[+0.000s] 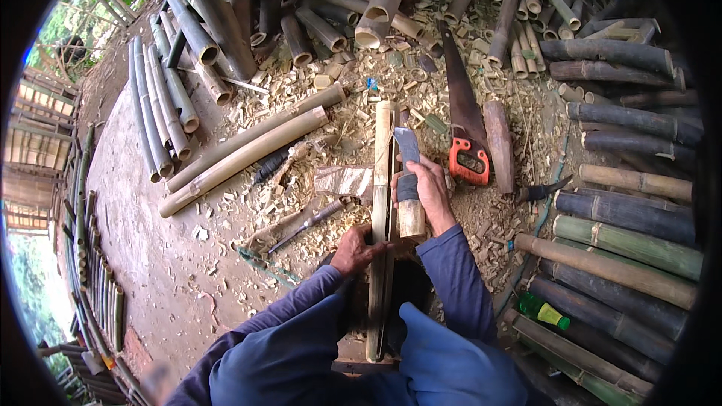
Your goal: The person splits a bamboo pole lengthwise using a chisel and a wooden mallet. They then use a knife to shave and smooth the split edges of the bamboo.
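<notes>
A split length of bamboo [381, 180] runs from between my knees away from me, with a dark lengthwise gap along its right side. My left hand [356, 250] is closed around its nearer half. To the right of the bamboo, my right hand [430, 189] grips a broad-bladed knife [407, 144]. The blade points away from me, and its pale, thick handle [411, 219] with a dark band sticks out toward me below the fingers. Under the bamboo lies a flat wooden block [344, 180], partly hidden.
An orange-handled handsaw [469, 158] and a short wooden piece [498, 143] lie to the right. At left rest two bamboo poles [248, 158] and a thin-bladed knife [310, 222]. Wood chips cover the ground. Bamboo stacks [632, 240] and a green bottle [543, 310] line the right side.
</notes>
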